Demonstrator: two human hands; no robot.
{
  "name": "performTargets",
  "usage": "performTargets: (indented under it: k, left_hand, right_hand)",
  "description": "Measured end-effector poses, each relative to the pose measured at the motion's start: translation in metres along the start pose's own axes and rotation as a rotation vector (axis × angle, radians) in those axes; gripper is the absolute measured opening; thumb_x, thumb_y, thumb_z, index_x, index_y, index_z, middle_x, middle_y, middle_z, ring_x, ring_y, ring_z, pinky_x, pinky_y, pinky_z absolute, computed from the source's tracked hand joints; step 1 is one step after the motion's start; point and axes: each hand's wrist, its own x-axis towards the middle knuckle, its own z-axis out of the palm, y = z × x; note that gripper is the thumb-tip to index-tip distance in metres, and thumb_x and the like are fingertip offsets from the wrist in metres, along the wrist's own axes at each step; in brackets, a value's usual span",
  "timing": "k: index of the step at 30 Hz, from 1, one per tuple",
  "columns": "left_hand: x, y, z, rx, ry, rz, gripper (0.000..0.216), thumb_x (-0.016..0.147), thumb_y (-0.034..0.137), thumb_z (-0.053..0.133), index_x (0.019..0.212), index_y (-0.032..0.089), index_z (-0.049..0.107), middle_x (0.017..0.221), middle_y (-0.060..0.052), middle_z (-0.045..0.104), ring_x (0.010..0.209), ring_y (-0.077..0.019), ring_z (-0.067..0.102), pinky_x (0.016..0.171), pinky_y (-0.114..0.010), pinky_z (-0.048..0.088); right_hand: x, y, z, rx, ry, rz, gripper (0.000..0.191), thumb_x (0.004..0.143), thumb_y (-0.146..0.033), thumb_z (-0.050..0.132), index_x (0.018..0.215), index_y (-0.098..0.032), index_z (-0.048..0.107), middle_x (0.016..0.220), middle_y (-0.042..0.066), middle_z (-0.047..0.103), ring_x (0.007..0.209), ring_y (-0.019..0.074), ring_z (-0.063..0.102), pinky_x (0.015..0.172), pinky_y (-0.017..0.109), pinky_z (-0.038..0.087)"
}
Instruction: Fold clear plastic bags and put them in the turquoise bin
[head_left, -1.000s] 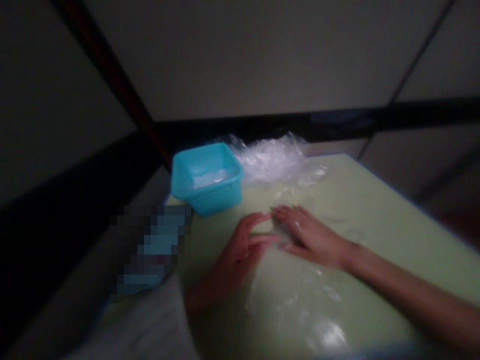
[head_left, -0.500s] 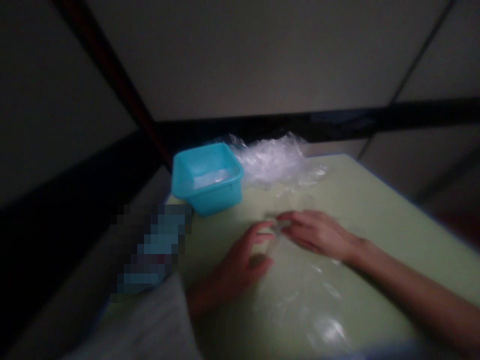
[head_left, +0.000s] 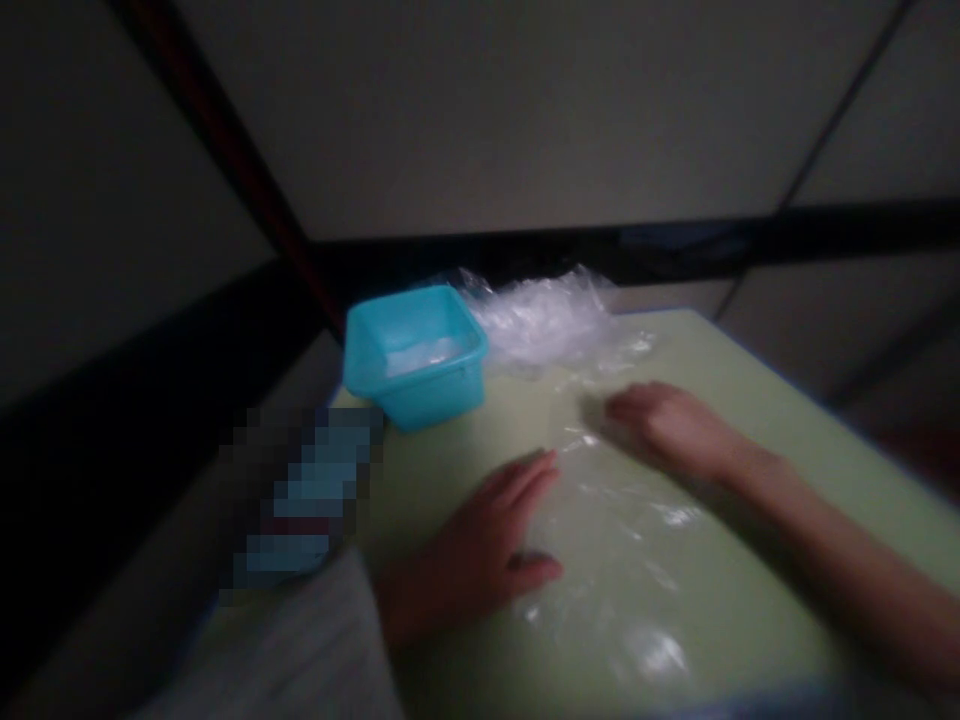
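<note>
Left hand (head_left: 480, 545) lies flat, fingers apart, on the clear plastic sheet (head_left: 622, 540) on the pale green table (head_left: 795, 400); blurred right hand (head_left: 675, 430) touches its far end, grip unclear

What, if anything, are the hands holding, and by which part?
Nothing is lifted: the left hand presses the clear plastic sheet at its left edge; the right hand rests at its far end, grip unclear.

A pale green table (head_left: 787, 400) bears a turquoise tub (head_left: 412, 355), crumpled plastic (head_left: 544, 320) and a clear sheet (head_left: 622, 540).
</note>
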Motion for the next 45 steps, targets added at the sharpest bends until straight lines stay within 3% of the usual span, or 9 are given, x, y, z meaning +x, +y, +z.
performTargets:
  k: [2, 4, 6, 9, 15, 20, 36, 40, 45]
  left_hand:
    - [0.0, 0.0, 0.0, 0.078, -0.053, 0.045, 0.081, 0.08, 0.042, 0.061, 0.144, 0.015, 0.018, 0.151, -0.014, 0.019, 0.139, -0.0255, 0.016, 0.113, -0.044, 0.016]
    - [-0.001, -0.001, 0.001, 0.151, -0.1, 0.068, 0.081, 0.082, 0.046, 0.058, 0.144, 0.013, 0.018, 0.152, -0.015, 0.017, 0.14, -0.0251, 0.013, 0.114, -0.044, 0.013]
    - [-0.002, -0.001, 0.001, 0.197, -0.121, 0.068, 0.078, 0.084, 0.049, 0.054, 0.144, 0.013, 0.019, 0.152, -0.015, 0.016, 0.14, -0.0247, 0.012, 0.114, -0.043, 0.012]
    - [-0.002, 0.0, 0.0, 0.22, -0.123, 0.07, 0.077, 0.084, 0.051, 0.052, 0.144, 0.014, 0.02, 0.152, -0.014, 0.016, 0.14, -0.0255, 0.012, 0.114, -0.043, 0.011]
    - [-0.002, 0.003, -0.003, 0.196, -0.12, 0.1, 0.073, 0.083, 0.053, 0.053, 0.143, 0.021, 0.025, 0.151, -0.013, 0.02, 0.139, -0.0289, 0.014, 0.112, -0.046, 0.014]
    - [-0.002, 0.007, -0.005, 0.205, -0.137, 0.088, 0.077, 0.084, 0.05, 0.053, 0.146, 0.028, 0.013, 0.152, -0.01, 0.017, 0.14, -0.0293, 0.012, 0.112, -0.048, 0.014]
    - [-0.002, 0.004, -0.004, 0.177, -0.087, 0.156, 0.072, 0.085, 0.051, 0.051, 0.145, 0.027, 0.018, 0.152, -0.009, 0.018, 0.139, -0.0298, 0.013, 0.111, -0.052, 0.009]
    - [-0.002, 0.005, -0.006, 0.215, -0.043, 0.23, 0.064, 0.088, 0.045, 0.05, 0.143, 0.025, 0.024, 0.149, -0.008, 0.028, 0.139, -0.0278, 0.018, 0.112, -0.052, 0.002]
    - [-0.001, 0.01, -0.01, 0.235, -0.045, 0.261, 0.048, 0.09, 0.033, 0.049, 0.134, 0.017, 0.039, 0.134, -0.009, 0.051, 0.132, -0.0228, 0.034, 0.114, -0.045, 0.005]
  right_hand:
    - [0.001, -0.009, 0.002, 0.108, 0.06, 0.006, 0.036, 0.094, -0.024, 0.036, 0.122, -0.009, 0.054, 0.122, 0.016, 0.058, 0.109, 0.0245, 0.055, 0.09, 0.04, 0.045]
    - [0.003, -0.022, 0.006, 0.211, 0.052, -0.04, 0.047, 0.096, -0.033, 0.034, 0.136, -0.009, 0.038, 0.14, 0.015, 0.042, 0.128, 0.0229, 0.04, 0.104, 0.041, 0.035]
    - [0.004, -0.033, 0.012, 0.27, -0.012, -0.075, 0.062, 0.095, -0.046, 0.034, 0.143, -0.009, 0.023, 0.148, 0.016, 0.027, 0.136, 0.0231, 0.025, 0.11, 0.044, 0.024]
    - [0.003, -0.039, 0.022, 0.328, -0.114, -0.09, 0.076, 0.091, -0.058, 0.032, 0.145, -0.008, 0.016, 0.15, 0.018, 0.018, 0.139, 0.0242, 0.015, 0.112, 0.048, 0.015]
    - [0.001, -0.032, 0.03, 0.341, -0.115, -0.086, 0.076, 0.09, -0.059, 0.034, 0.146, -0.01, 0.015, 0.15, 0.016, 0.02, 0.139, 0.0229, 0.013, 0.113, 0.046, 0.01]
    - [0.001, -0.024, 0.034, 0.327, -0.088, -0.093, 0.074, 0.09, -0.057, 0.035, 0.147, -0.015, 0.011, 0.15, 0.012, 0.019, 0.139, 0.0224, 0.013, 0.113, 0.046, 0.011]
    - [-0.002, -0.016, 0.038, 0.294, -0.106, -0.026, 0.077, 0.089, -0.06, 0.034, 0.147, -0.018, 0.007, 0.151, 0.012, 0.017, 0.139, 0.0236, 0.013, 0.113, 0.047, 0.011]
    - [-0.005, -0.024, 0.036, 0.253, -0.111, 0.082, 0.077, 0.089, -0.063, 0.03, 0.147, -0.015, 0.011, 0.151, 0.013, 0.018, 0.139, 0.0256, 0.015, 0.111, 0.048, 0.016]
    - [-0.007, -0.039, 0.04, 0.171, -0.058, 0.284, 0.08, 0.088, -0.066, 0.022, 0.145, -0.01, 0.02, 0.148, 0.019, 0.024, 0.137, 0.0315, 0.019, 0.107, 0.055, 0.024]
